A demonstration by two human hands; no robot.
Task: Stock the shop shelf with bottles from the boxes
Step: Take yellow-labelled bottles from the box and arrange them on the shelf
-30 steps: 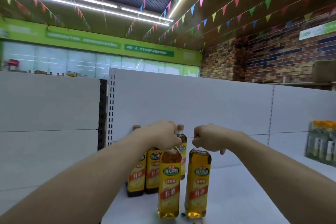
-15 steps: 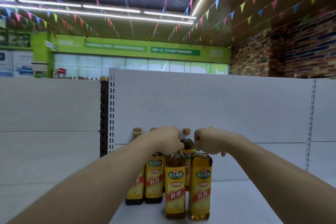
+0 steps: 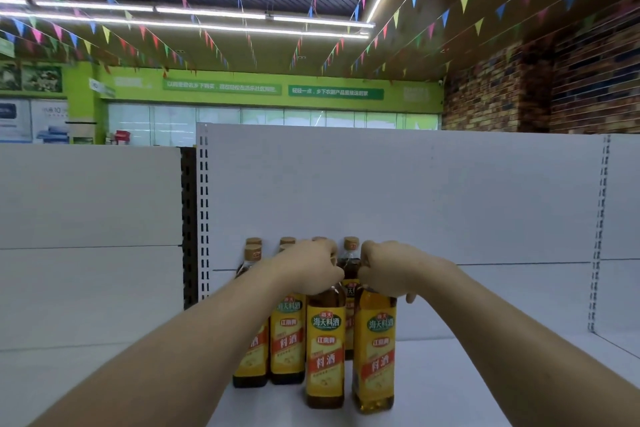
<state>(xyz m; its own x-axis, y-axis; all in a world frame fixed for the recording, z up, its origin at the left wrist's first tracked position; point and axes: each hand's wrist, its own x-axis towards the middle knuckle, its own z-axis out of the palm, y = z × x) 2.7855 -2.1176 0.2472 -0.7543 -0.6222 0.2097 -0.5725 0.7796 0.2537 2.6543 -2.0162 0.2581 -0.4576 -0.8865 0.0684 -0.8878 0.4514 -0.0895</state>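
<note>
Fingers of the left hand [image 3: 313, 267] curl closed over the top of 1 amber glass bottle with a yellow label [image 3: 325, 352]; the right hand [image 3: 388, 269] likewise grips the bottle beside it [image 3: 375, 354]. Both stand upright, labels reading 海天料酒 facing the camera, on the white shelf [image 3: 450, 388]. Just behind them, more capped bottles [image 3: 252, 329] stand against the shelf's white back panel [image 3: 415, 191].

Amber bottles [image 3: 325, 354] — yellow-red labels — white shelf [image 3: 450, 378].
</note>
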